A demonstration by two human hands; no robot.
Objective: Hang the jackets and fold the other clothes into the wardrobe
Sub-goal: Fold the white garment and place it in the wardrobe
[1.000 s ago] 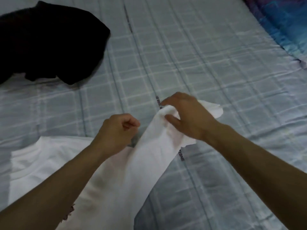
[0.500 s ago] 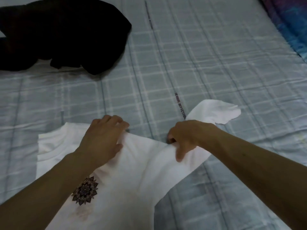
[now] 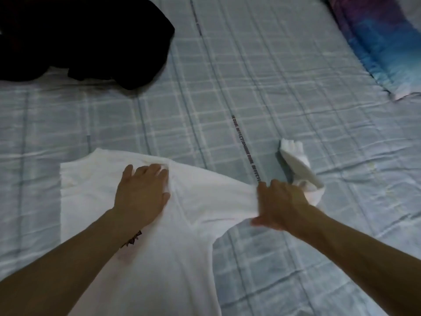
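A white T-shirt (image 3: 145,265) with a dark printed motif lies spread on the bed, its collar end pointing away from me. My left hand (image 3: 142,192) rests flat on the shirt near the shoulder, fingers apart. My right hand (image 3: 281,205) lies palm down on the right sleeve, and looks blurred. The sleeve's end (image 3: 298,167) sticks out beyond that hand, curled up off the sheet. A black garment (image 3: 75,37) lies crumpled at the far left of the bed.
The bed carries a pale blue checked sheet (image 3: 262,87) with a printed stripe of lettering. A blue and purple patterned cloth (image 3: 373,39) lies along the far right edge.
My left hand went from a fist above the shirt to lying flat on it. My right hand let the raised sleeve down and slid outward along it, and the sleeve tip curled up.
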